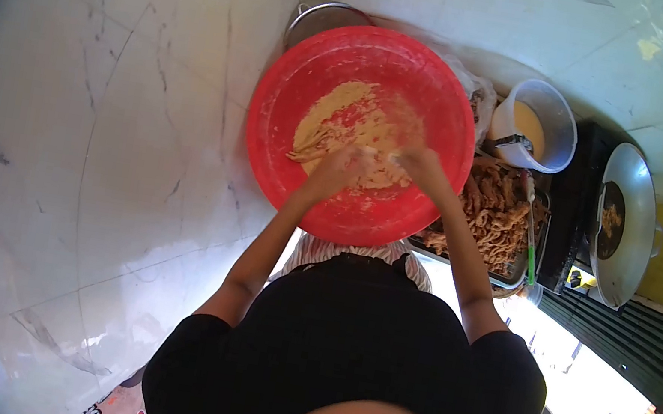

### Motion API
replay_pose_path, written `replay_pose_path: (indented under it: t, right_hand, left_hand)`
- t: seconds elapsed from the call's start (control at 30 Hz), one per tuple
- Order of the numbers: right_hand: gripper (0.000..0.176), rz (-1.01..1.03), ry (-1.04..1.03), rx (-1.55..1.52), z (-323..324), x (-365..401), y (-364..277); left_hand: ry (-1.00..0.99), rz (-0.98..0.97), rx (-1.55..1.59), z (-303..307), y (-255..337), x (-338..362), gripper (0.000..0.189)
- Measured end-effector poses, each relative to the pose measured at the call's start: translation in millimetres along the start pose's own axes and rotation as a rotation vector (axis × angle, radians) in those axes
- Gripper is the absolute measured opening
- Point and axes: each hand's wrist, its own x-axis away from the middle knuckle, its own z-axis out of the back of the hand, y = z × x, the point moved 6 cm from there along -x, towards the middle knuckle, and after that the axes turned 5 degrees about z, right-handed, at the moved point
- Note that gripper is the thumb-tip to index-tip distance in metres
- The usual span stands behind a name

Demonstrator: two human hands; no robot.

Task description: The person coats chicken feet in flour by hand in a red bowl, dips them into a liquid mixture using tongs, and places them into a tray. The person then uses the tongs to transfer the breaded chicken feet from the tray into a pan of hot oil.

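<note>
A large red basin (272,146) holds pale yellow flour (334,108), spread in a loose heap with some dusted up the walls. My left hand (345,167) is low over the flour, its fingers curled in; what they hold is too small to make out. Close by on the right, my right hand (419,164) is smeared by motion, and its fingertips do not show clearly. Thin flour-coated strips (308,149) lie in a bundle at the heap's left side, near my left hand.
Right of the basin, a metal tray (502,279) carries brown fried pieces (491,211) and green-handled tongs (529,260). A clear tub (563,140) with creamy batter (529,127) stands behind it. Farther right is a wide wok (640,230). A marbled wall (150,92) rises at left.
</note>
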Motion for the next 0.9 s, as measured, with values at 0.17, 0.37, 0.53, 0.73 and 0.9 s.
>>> replay_pose_path:
  t: [0.17,0.37,0.53,0.73,0.9]
  right_hand:
    - [0.018,0.204,-0.261,0.109,-109,-57,5]
    - [0.032,0.405,-0.420,0.292,-168,-91,-15]
    - [0.037,0.355,-0.328,0.228,-190,-101,-1]
    - [0.035,0.217,-0.377,0.027,-200,-91,3]
    - [0.026,-0.606,-0.218,-1.046,-205,-97,46]
  left_hand:
    - [0.469,0.003,0.056,116,2,42,0.022]
    - [0.634,-0.123,-0.044,143,-16,49,0.022]
    - [0.642,-0.104,-0.013,143,-23,50,0.025]
    - [0.647,-0.185,-0.121,145,-18,53,0.028]
    - [0.670,-0.185,-0.170,146,-38,50,0.028]
